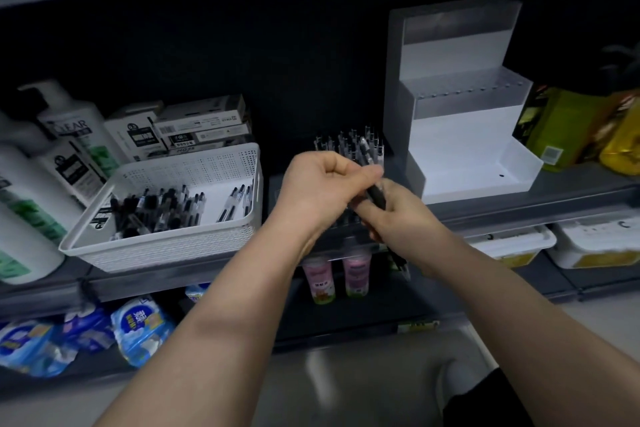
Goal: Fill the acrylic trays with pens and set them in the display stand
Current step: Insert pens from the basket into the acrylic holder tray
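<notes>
The acrylic tray (341, 243) sits right under and just beyond both hands, its filled rows of upright pens (348, 144) showing past the knuckles, so the left hand (325, 184) is the nearer one to the open slots. Its fingers (365, 174) are closed narrow, pinching one dark pen (375, 192) whose long axis tilts up and away. The right hand (398, 215), touching just beside it, curls round a bundle of spare pens (398, 258); the display stand (460, 135) waits to the right.
</notes>
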